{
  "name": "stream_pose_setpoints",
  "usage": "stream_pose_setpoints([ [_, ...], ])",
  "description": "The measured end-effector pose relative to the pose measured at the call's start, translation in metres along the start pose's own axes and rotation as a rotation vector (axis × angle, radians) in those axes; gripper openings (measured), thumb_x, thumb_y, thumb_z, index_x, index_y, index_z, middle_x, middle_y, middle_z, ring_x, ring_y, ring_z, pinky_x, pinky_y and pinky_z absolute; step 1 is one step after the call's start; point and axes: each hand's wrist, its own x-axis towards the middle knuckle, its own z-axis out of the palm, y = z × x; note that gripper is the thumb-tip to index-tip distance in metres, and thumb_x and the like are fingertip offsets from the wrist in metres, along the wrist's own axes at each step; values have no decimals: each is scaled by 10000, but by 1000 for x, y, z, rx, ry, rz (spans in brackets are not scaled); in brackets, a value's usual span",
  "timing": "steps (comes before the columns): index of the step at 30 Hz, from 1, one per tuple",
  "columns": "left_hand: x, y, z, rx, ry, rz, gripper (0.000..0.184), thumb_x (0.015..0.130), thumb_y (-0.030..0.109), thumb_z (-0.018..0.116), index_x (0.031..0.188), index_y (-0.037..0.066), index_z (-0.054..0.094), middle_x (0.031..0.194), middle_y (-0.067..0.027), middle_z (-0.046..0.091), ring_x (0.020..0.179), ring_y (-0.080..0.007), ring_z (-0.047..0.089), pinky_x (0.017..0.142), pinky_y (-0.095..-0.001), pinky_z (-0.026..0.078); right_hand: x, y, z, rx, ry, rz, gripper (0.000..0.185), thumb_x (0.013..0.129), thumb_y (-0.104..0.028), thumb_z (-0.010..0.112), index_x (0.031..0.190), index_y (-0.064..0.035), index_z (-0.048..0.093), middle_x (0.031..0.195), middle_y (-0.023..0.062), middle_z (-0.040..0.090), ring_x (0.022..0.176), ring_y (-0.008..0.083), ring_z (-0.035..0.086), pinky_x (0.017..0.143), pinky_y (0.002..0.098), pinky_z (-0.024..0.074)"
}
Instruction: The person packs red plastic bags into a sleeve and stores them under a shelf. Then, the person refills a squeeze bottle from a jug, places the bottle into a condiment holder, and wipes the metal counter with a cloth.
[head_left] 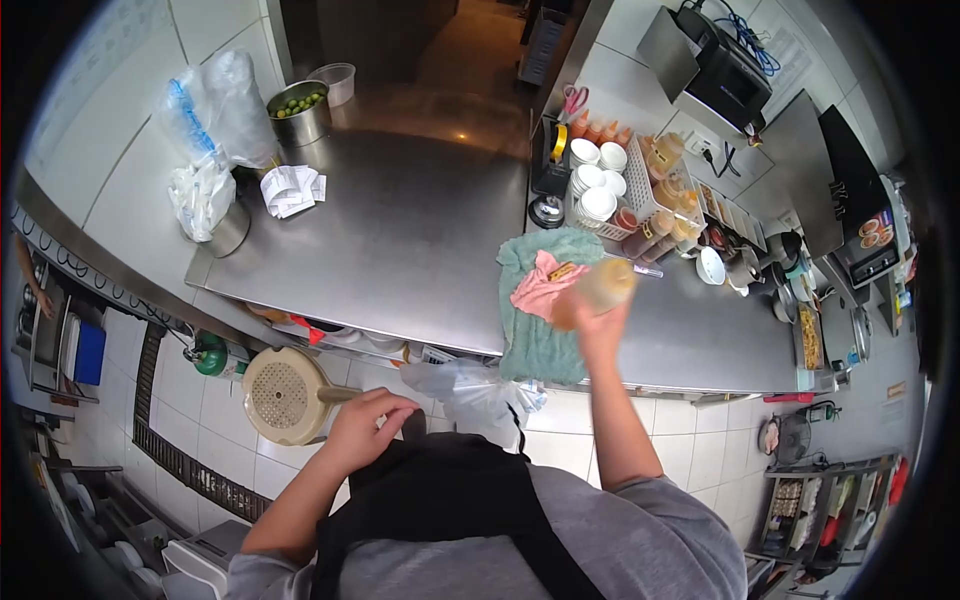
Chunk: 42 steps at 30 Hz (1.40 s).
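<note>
- The right hand (598, 322) has its fingers wrapped about a squeeze bottle (606, 284), slightly blurred, gripping it firmly enough to hold it at a tilt.
- The bottle is over the right part of a green towel (542, 358); whether it touches the cloth beneath cannot be told.
- The left hand (368, 430) is by the waist, fingers bent in toward the thumb; I cannot tell whether they pinch anything.
- At 4 o'clock from the left hand is a black apron (440, 490); at 2 o'clock, a clear plastic bag (462, 385); at 10 o'clock, a beige stool (283, 395).
- At 9 o'clock from the bottle, a crumpled pink cloth (540, 288) lies on the towel.
- At 11 o'clock from it stands a counter bell (547, 211), and at 12 o'clock, stacked white cups (598, 204).
- At 1 o'clock, more squeeze bottles (664, 157) stand in a white basket; at 3 o'clock is a white bowl (711, 266).
- Farther off at 10 o'clock, across the steel counter (410, 210), a metal pot (303, 127) holds small green fruits (298, 103).
</note>
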Motion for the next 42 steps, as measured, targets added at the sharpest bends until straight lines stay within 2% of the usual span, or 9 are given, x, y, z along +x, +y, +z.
stream_pose_setpoints([
  [2,6,24,-4,1,73,94,206,835,119,717,1034,74,687,875,-94,639,793,-254,626,711,-325,504,-38,-33,30,54,-464,224,610,726,-206,777,1241,-43,495,1031,77,652,942,194,648,856,350,522],
  [4,12,63,-4,-45,397,135,404,774,174,782,1141,71,647,901,-103,636,776,-266,621,695,-341,507,-75,-56,58,167,-815,170,657,697,-230,828,1234,-43,497,1095,92,624,1026,217,622,902,360,501],
  [6,5,72,-8,5,415,168,608,693,288,838,1205,61,601,909,-114,625,765,-274,616,687,-354,510,-105,-69,83,339,-1046,21,662,696,-226,831,1239,-55,494,1130,106,608,1069,218,598,925,361,480],
  [10,-46,71,-15,381,359,92,600,584,462,857,946,42,628,790,-110,576,706,-300,589,631,-376,478,-116,-86,95,507,-1389,7,706,688,-236,819,1273,-83,454,1133,148,611,1055,301,611,907,397,489],
  [12,-71,81,-10,484,362,14,610,572,553,834,801,42,592,722,-106,537,640,-317,550,582,-393,442,-116,-90,97,425,-1786,-85,750,661,-241,837,1273,-62,443,1136,170,606,1073,339,602,894,417,485],
  [18,-110,98,20,567,411,-257,758,669,726,699,709,0,486,638,-122,454,577,-300,471,526,-382,362,-153,-85,107,587,-1867,-265,718,682,-310,821,1243,-73,440,1081,189,615,991,399,618,820,459,493],
  [28,-119,89,3,645,419,-277,668,697,634,701,726,-5,508,646,-154,473,597,-353,494,545,-411,384,-180,-96,109,504,-1650,-243,707,671,-316,828,1210,-70,443,1077,200,624,984,399,624,824,447,507],
  [32,-119,99,1,708,456,-323,557,606,559,774,729,56,570,668,-134,567,639,-357,574,581,-440,453,-177,-106,106,405,-1604,-251,705,697,-308,816,1246,-29,473,1137,195,594,1054,386,591,879,439,487],
  [42,-220,87,7,633,630,-158,558,660,621,739,782,107,560,695,-41,528,627,-255,557,566,-365,435,-214,-155,152,246,-2207,-306,736,640,-255,878,1249,-69,508,1114,170,647,1044,345,642,878,401,512],
])
